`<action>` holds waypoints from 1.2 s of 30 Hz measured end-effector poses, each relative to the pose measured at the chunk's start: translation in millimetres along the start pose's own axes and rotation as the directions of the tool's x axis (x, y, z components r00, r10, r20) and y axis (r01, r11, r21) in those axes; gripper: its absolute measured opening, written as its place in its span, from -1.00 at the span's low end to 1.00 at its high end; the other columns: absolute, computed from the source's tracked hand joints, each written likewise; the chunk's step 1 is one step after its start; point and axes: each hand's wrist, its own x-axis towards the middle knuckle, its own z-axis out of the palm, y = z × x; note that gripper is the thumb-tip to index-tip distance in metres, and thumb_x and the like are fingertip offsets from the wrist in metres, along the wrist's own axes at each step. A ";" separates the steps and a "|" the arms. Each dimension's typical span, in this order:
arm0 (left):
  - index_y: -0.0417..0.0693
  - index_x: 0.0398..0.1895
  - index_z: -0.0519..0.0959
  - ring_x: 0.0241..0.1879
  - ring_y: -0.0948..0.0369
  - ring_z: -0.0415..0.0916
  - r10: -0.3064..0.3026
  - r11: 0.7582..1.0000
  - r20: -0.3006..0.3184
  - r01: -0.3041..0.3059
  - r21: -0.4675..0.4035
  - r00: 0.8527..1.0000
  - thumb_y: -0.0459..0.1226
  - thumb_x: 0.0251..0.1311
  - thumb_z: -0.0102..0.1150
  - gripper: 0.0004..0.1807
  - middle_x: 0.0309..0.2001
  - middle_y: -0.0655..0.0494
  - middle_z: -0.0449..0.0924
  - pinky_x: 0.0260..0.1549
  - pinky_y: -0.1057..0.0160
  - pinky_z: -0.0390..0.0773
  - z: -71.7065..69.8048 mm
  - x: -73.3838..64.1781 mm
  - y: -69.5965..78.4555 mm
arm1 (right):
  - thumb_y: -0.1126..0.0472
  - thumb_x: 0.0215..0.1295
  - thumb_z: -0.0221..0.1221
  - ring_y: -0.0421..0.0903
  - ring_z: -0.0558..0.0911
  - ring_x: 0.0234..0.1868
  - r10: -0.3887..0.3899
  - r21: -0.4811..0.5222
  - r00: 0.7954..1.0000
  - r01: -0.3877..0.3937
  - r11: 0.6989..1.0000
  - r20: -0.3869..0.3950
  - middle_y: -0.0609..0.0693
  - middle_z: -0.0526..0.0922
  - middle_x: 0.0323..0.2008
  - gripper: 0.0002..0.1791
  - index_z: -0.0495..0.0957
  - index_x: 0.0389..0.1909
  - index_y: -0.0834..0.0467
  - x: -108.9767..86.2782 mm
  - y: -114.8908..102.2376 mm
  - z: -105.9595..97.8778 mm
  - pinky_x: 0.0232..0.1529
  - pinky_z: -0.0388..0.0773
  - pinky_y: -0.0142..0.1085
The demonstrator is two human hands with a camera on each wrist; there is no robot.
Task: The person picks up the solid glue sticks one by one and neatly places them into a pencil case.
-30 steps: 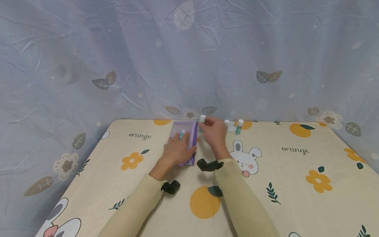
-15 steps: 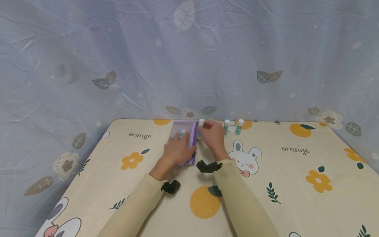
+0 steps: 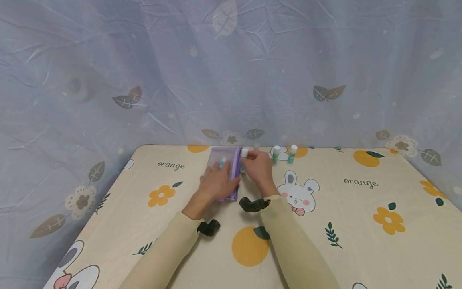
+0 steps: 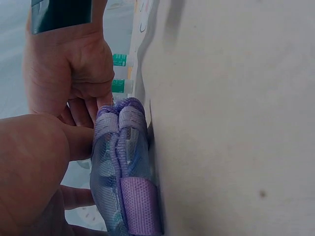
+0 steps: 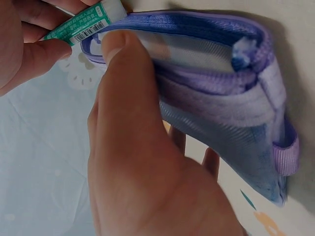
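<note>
A purple mesh zip pouch (image 3: 234, 170) lies flat, its unzipped mouth facing right. My left hand (image 3: 215, 181) rests over it and grips its mouth: in the right wrist view the thumb (image 5: 129, 59) is at the opening, with fingers (image 5: 210, 162) against the outer face. Through the mesh a glue stick (image 3: 222, 162) shows between my fingers. My right hand (image 3: 258, 166) pinches another small glue stick (image 3: 244, 153), green label and white cap, beside the mouth. In the right wrist view its cap (image 5: 113, 10) is right at the pouch's rim.
Two more glue sticks stand upright at the back, the nearer one (image 3: 276, 155) just right of my right hand and the other (image 3: 291, 155) farther right. A printed cloth (image 3: 325, 249) covers the table. A grey-blue curtain (image 3: 231, 72) hangs behind the far edge.
My right hand has come slightly lower and nearer with the glue stick, staying beside the pouch's mouth. My left hand and the pouch have stayed in place.
</note>
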 end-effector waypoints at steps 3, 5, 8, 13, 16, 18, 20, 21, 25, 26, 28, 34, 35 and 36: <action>0.03 0.72 0.12 0.64 -0.39 -0.01 0.000 1.000 0.001 0.000 -0.004 1.000 0.14 0.51 0.03 -0.17 0.68 -0.32 0.04 0.44 -0.51 0.19 -0.2 -0.1 0.4 | 0.21 0.35 0.36 0.11 0.77 0.10 0.016 -0.008 1.000 -0.016 1.000 0.006 0.22 0.82 0.04 -0.58 0.71 0.18 0.27 0.4 0.7 0.0 0.17 0.67 -0.04; 0.03 0.72 0.12 0.65 -0.39 -0.02 0.000 1.000 0.003 0.000 -0.006 1.000 0.13 0.51 0.04 -0.17 0.68 -0.31 0.04 0.44 -0.51 0.18 -0.4 -0.1 0.6 | 0.20 0.37 0.36 0.11 0.76 0.11 0.021 -0.013 1.000 -0.021 1.000 0.008 0.21 0.81 0.04 -0.58 0.70 0.19 0.27 1.0 1.2 0.3 0.19 0.67 -0.04; 0.03 0.72 0.12 0.65 -0.39 -0.02 -0.001 1.000 0.003 0.001 -0.007 1.000 0.13 0.52 0.04 -0.17 0.68 -0.31 0.04 0.45 -0.52 0.18 -0.4 -0.2 0.7 | 0.19 0.37 0.35 0.11 0.77 0.11 0.017 -0.020 1.000 -0.017 1.000 0.010 0.21 0.82 0.04 -0.58 0.70 0.19 0.27 1.1 1.5 0.5 0.18 0.67 -0.04; 0.03 0.71 0.12 0.64 -0.38 0.00 0.002 1.000 0.001 -0.002 -0.004 1.000 0.13 0.52 0.03 -0.17 0.68 -0.31 0.05 0.44 -0.51 0.19 0.3 0.6 0.6 | 0.18 0.36 0.36 0.10 0.78 0.09 0.017 -0.018 1.000 -0.017 1.000 0.016 0.20 0.82 0.03 -0.57 0.70 0.19 0.26 0.9 1.6 0.2 0.14 0.68 -0.05; 0.03 0.71 0.12 0.64 -0.38 0.00 0.002 1.000 0.003 -0.002 -0.005 1.000 0.13 0.51 0.04 -0.17 0.69 -0.30 0.04 0.44 -0.51 0.19 0.4 0.7 0.6 | 0.17 0.35 0.36 0.08 0.79 0.07 0.018 -0.015 1.000 -0.018 1.000 0.017 0.19 0.83 0.03 -0.56 0.70 0.19 0.25 1.2 2.0 0.2 0.10 0.69 -0.07; 0.03 0.72 0.12 0.64 -0.39 -0.01 0.001 1.000 0.005 -0.001 -0.007 1.000 0.13 0.51 0.05 -0.16 0.69 -0.30 0.03 0.45 -0.51 0.18 0.2 0.7 0.5 | 0.17 0.35 0.36 0.08 0.79 0.06 0.020 -0.015 1.000 -0.020 1.000 0.016 0.19 0.83 0.04 -0.55 0.70 0.20 0.25 1.4 2.5 0.5 0.08 0.70 -0.08; 0.02 0.71 0.14 0.64 -0.40 -0.01 0.003 1.000 -0.001 -0.003 -0.008 1.000 0.12 0.49 0.07 -0.16 0.68 -0.31 0.04 0.43 -0.53 0.19 1.5 1.8 -0.8 | 0.16 0.34 0.36 0.08 0.78 0.08 0.024 -0.015 1.000 -0.024 1.000 0.015 0.19 0.82 0.05 -0.55 0.70 0.21 0.25 2.1 3.2 1.0 0.09 0.69 -0.07; 0.02 0.70 0.14 0.63 -0.40 0.00 0.003 1.000 -0.001 -0.003 -0.010 1.000 0.12 0.49 0.07 -0.16 0.68 -0.31 0.05 0.43 -0.53 0.19 1.9 2.4 -1.1 | 0.15 0.34 0.36 0.08 0.77 0.10 0.027 -0.017 1.000 -0.027 0.999 0.014 0.20 0.82 0.06 -0.54 0.70 0.21 0.25 2.5 3.6 1.3 0.12 0.68 -0.07; 0.03 0.70 0.14 0.63 -0.41 0.01 0.007 1.000 -0.010 -0.007 -0.027 1.000 0.13 0.46 0.07 -0.15 0.68 -0.31 0.05 0.42 -0.55 0.17 7.5 8.0 -6.0 | 0.13 0.35 0.37 0.08 0.67 0.21 0.058 -0.008 0.998 -0.058 0.998 0.020 0.21 0.77 0.17 -0.52 0.70 0.22 0.26 3.7 4.9 2.1 0.24 0.61 -0.06; 0.04 0.71 0.12 0.63 -0.40 0.00 0.005 1.000 -0.005 -0.005 -0.030 1.000 0.15 0.47 0.05 -0.15 0.69 -0.30 0.03 0.44 -0.54 0.16 8.2 9.1 -6.7 | 0.13 0.35 0.37 0.07 0.66 0.22 0.068 0.002 0.997 -0.068 0.998 0.027 0.21 0.75 0.20 -0.52 0.69 0.22 0.27 3.9 5.2 2.2 0.25 0.60 -0.06; 0.05 0.72 0.11 0.64 -0.40 -0.01 0.004 0.999 -0.005 -0.005 -0.033 1.000 0.16 0.47 0.04 -0.13 0.69 -0.29 0.01 0.44 -0.54 0.15 11.5 12.8 -9.6 | 0.13 0.37 0.37 0.06 0.65 0.20 0.089 0.028 0.995 -0.090 0.996 0.041 0.22 0.73 0.22 -0.52 0.69 0.22 0.29 4.2 6.0 2.4 0.25 0.60 -0.08; 0.02 0.71 0.12 0.62 -0.39 0.02 0.004 1.000 -0.008 -0.005 -0.024 1.000 0.14 0.47 0.05 -0.14 0.68 -0.31 0.02 0.43 -0.53 0.18 12.5 13.8 -9.6 | 0.14 0.39 0.37 -0.03 0.73 -0.07 0.126 0.086 0.987 -0.134 0.987 0.097 0.23 0.81 0.00 -0.57 0.72 0.16 0.32 3.1 9.0 4.3 0.00 0.58 -0.28; 0.01 0.70 0.13 0.62 -0.39 0.03 0.004 1.000 -0.008 -0.005 -0.024 1.000 0.13 0.47 0.05 -0.15 0.68 -0.32 0.03 0.43 -0.53 0.18 10.6 11.7 -8.0 | 0.15 0.39 0.37 -0.04 0.74 -0.12 0.133 0.101 0.985 -0.144 0.984 0.108 0.24 0.82 -0.04 -0.58 0.72 0.15 0.32 2.8 9.6 4.8 -0.04 0.57 -0.31; 0.00 0.70 0.13 0.62 -0.40 0.03 0.006 1.000 -0.009 -0.006 -0.025 1.000 0.12 0.48 0.05 -0.16 0.68 -0.33 0.04 0.44 -0.53 0.18 9.3 10.1 -6.8 | 0.16 0.39 0.37 -0.07 0.73 -0.14 0.138 0.113 0.984 -0.151 0.982 0.117 0.24 0.82 -0.06 -0.59 0.72 0.15 0.32 2.5 10.2 5.3 -0.07 0.56 -0.34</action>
